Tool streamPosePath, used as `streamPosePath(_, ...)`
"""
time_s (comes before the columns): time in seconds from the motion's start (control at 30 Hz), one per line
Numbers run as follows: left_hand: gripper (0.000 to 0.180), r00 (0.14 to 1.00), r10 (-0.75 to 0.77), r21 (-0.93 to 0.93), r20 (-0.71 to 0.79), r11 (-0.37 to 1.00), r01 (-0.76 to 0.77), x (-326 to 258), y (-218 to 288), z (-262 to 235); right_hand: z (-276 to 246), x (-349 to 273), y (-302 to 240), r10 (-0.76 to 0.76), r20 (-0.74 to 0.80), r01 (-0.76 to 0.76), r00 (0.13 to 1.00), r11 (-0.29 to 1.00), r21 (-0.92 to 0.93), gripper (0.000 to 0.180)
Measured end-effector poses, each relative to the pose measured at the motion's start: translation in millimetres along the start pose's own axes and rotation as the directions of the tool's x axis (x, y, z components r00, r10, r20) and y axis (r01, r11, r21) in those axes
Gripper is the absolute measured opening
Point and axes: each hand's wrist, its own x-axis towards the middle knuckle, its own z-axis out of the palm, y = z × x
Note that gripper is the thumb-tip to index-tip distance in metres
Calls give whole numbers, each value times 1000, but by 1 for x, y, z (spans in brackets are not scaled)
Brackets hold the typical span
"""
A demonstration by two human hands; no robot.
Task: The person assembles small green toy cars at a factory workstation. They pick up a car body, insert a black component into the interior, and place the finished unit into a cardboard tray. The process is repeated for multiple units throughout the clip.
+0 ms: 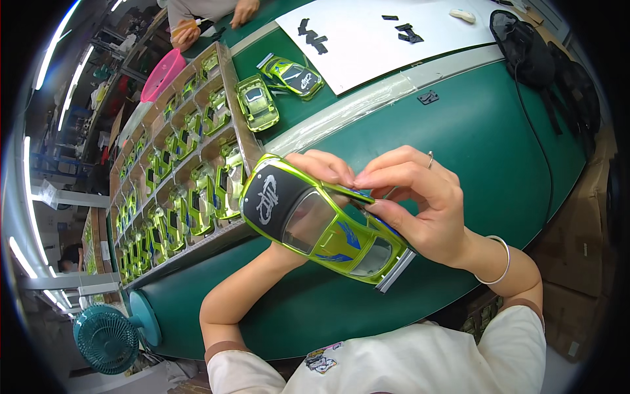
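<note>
A lime-green toy car body (341,230) with a black hood, blue side markings and a silver rear wing is held tilted above the table's near side. My left hand (321,166) is closed around it from beneath and along its far side; the car hides part of the palm. With thumb and fingers pinched, my right hand (423,200) grips a narrow green and blue piece on the car's side, which looks like its door. The fingertips of both hands nearly meet there. A ring and a bangle are on the right arm.
A divided box (246,141) full of green car bodies stands at left. Beyond the hands lie two green cars (257,104) (295,77), a small black part (428,97) and a white sheet (361,49) with black pieces. Nearby are a teal fan (106,338), a black bag (525,49) and another person's hands (186,34).
</note>
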Motion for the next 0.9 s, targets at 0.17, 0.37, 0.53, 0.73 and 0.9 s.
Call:
streamPosePath(0.17,26,1000,-28,-4,-3,1000,28,-1,1,0,3,1,3,-92,-85,86,992,994,-69,19)
streamPosePath(0.37,23,998,60,330,27,942,-65,1,6,3,-1,4,0,-187,-59,172,981,964,-203,17)
streamPosePath(0.53,27,992,91,420,90,900,-120,2,8,2,-2,1,1,-196,-39,187,980,968,-167,18)
streamPosePath(0.73,25,986,125,507,111,846,-164,4,11,5,-4,-1,2,-167,-25,162,986,975,-151,19)
streamPosePath(0.9,21,999,43,384,17,922,-47,3,6,0,-2,5,8,-40,-26,41,999,998,46,17)
